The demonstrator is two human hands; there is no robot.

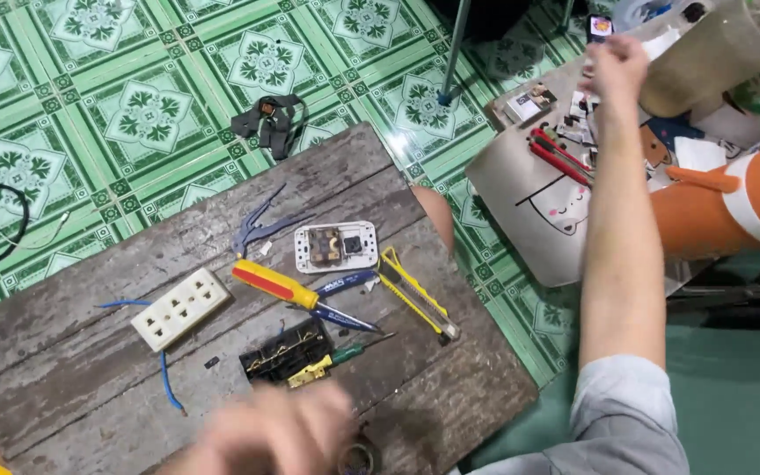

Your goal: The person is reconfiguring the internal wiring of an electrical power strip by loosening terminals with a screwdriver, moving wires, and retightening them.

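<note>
Right hand (616, 66) reaches small parts, grip unclear; blurred left hand (266, 435) over wooden board (450, 396), green tiles (134, 114).

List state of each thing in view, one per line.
right hand: arm stretched out over small parts on the grey tray; grip unclear
left hand: blurred, low over the board
white socket strip: face up, blue wire beside it
switch plate: face up, insides exposed
black socket body: opened
yellow utility knife: lying flat
red-yellow screwdriver: lying flat
</note>
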